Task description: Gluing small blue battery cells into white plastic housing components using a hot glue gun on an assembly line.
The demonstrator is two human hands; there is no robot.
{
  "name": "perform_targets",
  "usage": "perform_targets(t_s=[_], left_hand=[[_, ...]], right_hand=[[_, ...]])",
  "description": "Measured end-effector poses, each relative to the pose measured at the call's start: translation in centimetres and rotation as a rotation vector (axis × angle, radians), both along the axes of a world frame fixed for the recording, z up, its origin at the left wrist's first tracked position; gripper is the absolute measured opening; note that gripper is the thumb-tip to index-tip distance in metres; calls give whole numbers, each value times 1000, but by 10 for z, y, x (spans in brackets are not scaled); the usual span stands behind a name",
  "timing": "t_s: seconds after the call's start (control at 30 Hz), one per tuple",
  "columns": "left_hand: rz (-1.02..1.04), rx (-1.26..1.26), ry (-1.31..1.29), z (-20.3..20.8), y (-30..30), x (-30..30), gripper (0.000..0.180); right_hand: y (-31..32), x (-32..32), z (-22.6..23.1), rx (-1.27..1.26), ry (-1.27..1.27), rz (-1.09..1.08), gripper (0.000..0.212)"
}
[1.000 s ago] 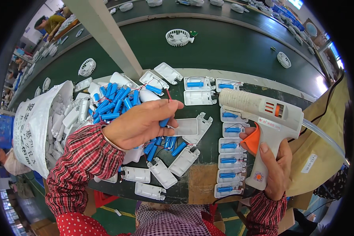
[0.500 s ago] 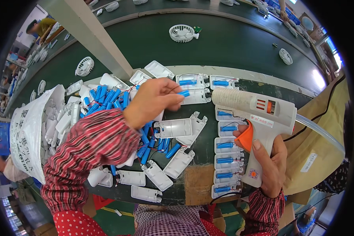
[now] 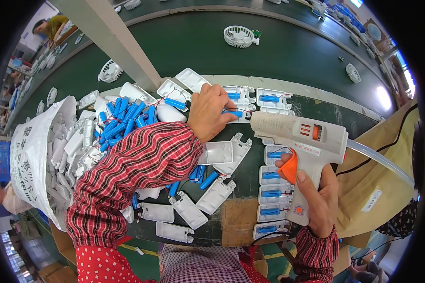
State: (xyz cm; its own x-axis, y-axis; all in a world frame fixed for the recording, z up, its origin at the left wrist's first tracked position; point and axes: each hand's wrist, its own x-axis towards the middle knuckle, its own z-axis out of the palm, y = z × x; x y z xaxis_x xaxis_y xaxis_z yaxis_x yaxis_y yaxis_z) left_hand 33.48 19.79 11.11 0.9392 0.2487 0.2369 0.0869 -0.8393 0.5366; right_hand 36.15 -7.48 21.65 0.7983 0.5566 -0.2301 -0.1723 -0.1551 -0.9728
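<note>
My left hand (image 3: 209,112) reaches to the back middle of the bench, fingers closed on a blue cylindrical battery (image 3: 236,113) that lies in a white plastic half-shell (image 3: 243,120). My right hand (image 3: 319,203) grips a white hot glue gun (image 3: 323,141) by its handle, fingers at the orange trigger (image 3: 289,167). The gun's nozzle end points left, close beside that shell. Below the gun runs a column of white shells, each with a blue battery (image 3: 271,194) in it. Left of my hand lies a heap of loose blue batteries (image 3: 123,118) with thin wires.
A white sack (image 3: 30,160) full of white shells stands at the left. Empty shells (image 3: 190,212) lie scattered mid-bench. A grey post (image 3: 113,42) rises at the back, before a green conveyor (image 3: 189,47) carrying round white fan parts (image 3: 239,37). A glue stick (image 3: 380,159) trails from the gun.
My left hand has moved right and brought the battery down into the shell. The glue gun has shifted slightly left. Fan parts on the conveyor appear further right.
</note>
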Motion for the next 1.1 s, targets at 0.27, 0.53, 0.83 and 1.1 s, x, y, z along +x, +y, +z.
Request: perform_targets(t_s=[0.27, 0.53, 0.83, 1.1], left_hand=[[19, 42, -21, -2, -2, 0, 20], [25, -80, 72, 3, 7, 2, 18], [15, -152, 129, 6, 9, 6, 18], [31, -146, 150, 4, 8, 5, 18]], right_hand=[[16, 6, -7, -57, -76, 54, 40], [31, 13, -13, -68, -133, 98, 42], [40, 16, -13, -88, -133, 120, 38], [35, 14, -13, -131, -158, 125, 39]])
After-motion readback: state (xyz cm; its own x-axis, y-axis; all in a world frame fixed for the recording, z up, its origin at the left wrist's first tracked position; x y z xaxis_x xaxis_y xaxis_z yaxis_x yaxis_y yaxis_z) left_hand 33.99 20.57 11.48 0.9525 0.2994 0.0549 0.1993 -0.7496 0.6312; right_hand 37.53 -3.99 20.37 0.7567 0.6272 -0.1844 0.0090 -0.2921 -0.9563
